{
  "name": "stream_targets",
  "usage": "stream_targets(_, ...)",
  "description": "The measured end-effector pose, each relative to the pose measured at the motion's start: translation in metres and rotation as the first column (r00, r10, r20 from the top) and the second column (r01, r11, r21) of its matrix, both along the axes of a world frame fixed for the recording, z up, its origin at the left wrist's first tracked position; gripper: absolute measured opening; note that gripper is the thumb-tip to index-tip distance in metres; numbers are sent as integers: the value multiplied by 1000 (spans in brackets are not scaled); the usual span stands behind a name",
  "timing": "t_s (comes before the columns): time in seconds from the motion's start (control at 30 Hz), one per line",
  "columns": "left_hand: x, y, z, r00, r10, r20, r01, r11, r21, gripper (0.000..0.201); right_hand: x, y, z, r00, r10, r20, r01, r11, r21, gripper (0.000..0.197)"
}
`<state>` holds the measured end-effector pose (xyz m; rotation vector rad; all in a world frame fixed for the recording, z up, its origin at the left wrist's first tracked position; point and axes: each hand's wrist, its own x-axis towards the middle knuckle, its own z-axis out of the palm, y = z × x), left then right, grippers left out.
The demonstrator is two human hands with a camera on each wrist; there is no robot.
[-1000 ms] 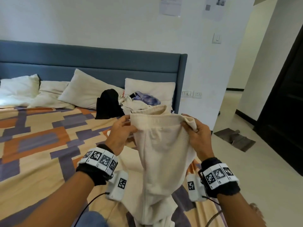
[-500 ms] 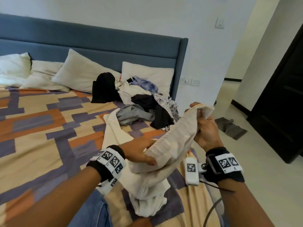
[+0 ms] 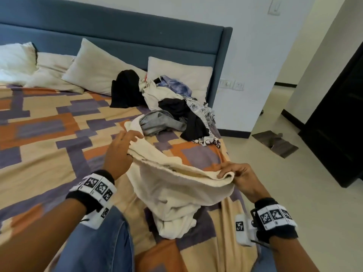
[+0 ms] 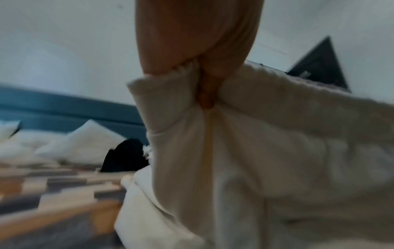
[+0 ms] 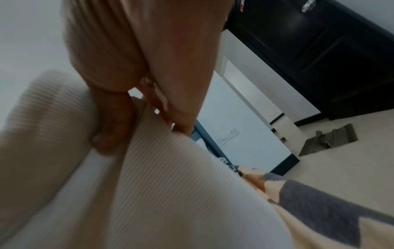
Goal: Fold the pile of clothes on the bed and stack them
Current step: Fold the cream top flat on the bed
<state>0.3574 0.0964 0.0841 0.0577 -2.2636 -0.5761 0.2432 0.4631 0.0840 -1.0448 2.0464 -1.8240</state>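
Gripping cream garment (image 3: 176, 185), both hands

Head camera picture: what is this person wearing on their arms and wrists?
Bare forearms, no sleeves. Each wrist has a black band topped by a white strip of square black-and-white code markers: left hand, right hand. A small white box bearing one such marker hangs under each wrist, with thin dark cables.
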Motion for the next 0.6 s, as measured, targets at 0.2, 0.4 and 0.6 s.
stream_targets(0.2,13,-18,-1,995,-79,62,80,997,-18,38,-3,-16,-14,968,-246,-47,244,969,-48,48)
stream_targets(0.4,13,-28,0,971,-97,219,136,977,-167,29,-2,-19,-13,916,-378,-131,376,926,-43,39)
stream_targets(0.6,8,-4,15,750,545,375,-415,829,-374,40,3,-26,-20,780,-476,407,574,803,-160,12)
